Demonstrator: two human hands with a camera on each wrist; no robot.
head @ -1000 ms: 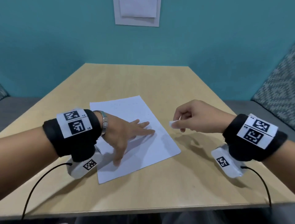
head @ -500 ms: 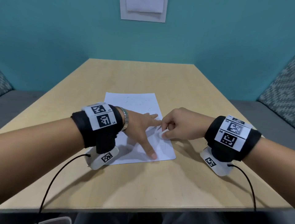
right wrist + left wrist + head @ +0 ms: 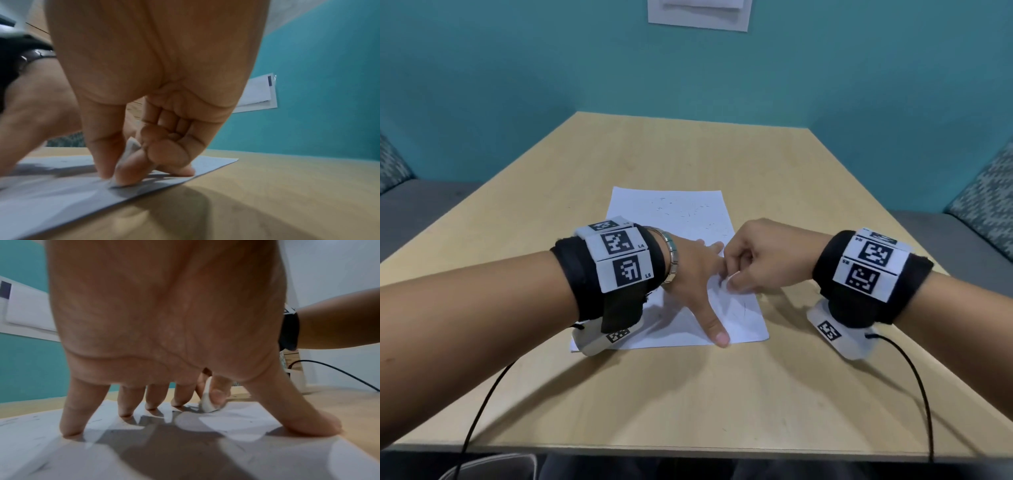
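Observation:
A white sheet of paper [image 3: 681, 212] with faint pencil marks lies on the wooden table [image 3: 808, 192]. My left hand [image 3: 698, 274] presses flat on the sheet with fingers spread, thumb tip at the near edge. The same spread fingers [image 3: 72, 418] show in the left wrist view, touching the paper [image 3: 236, 418]. My right hand [image 3: 753, 260] pinches a small white eraser [image 3: 729, 278] and holds it down on the paper just right of the left fingers. The eraser [image 3: 206, 400] is squeezed between thumb and fingers. In the right wrist view the eraser [image 3: 128, 151] peeks out between thumb and forefinger above the paper [image 3: 51, 194].
A white notice [image 3: 698, 13] hangs on the teal wall behind the table. Patterned seat cushions [image 3: 989, 209] flank the table at right and left. Black cables [image 3: 914, 383] trail from both wrist cameras over the near table edge.
My right hand moved left with the eraser and set it down on the paper beside my left fingers. The left hand stayed pressed on the sheet.

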